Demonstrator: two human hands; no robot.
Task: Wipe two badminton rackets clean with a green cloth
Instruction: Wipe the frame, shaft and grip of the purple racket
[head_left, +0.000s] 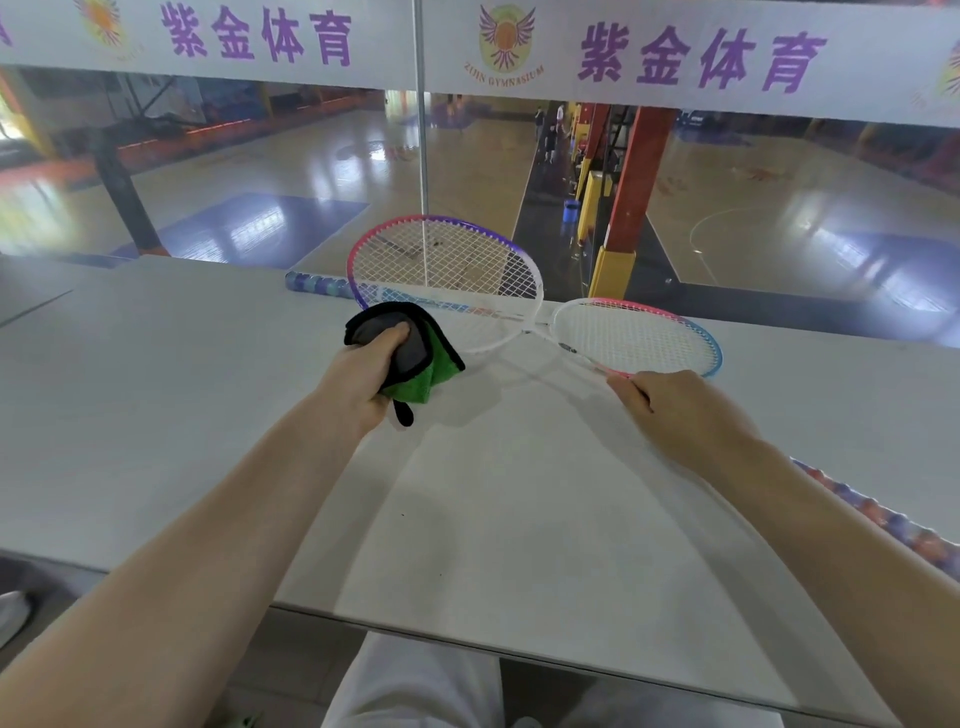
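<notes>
Pale grey worktop (156, 415) across the whole near view, glass wall behind it looking onto a sports hall. Left hand (358, 382) over the worktop left of centre, fingers curled tight round a bunched green cloth (421, 371), its dark grey side and black edging uppermost, green pile showing beneath. Just beyond the cloth, a racket with pink-and-purple frame (441, 260), head propped up against the glass, its blue-wrapped handle (317, 285) lying along the far edge of the worktop to the left. To the right, a second racket with pink-and-blue frame (636, 335), head flat on the worktop, lying just beside the first head. Right hand (685, 410) at the near rim of that second racket, fingertips (621, 384) pinching the frame or shaft there; exact grip partly hidden. Patterned blue-and-red grip (883, 519) running off toward the right edge, behind the right forearm.
</notes>
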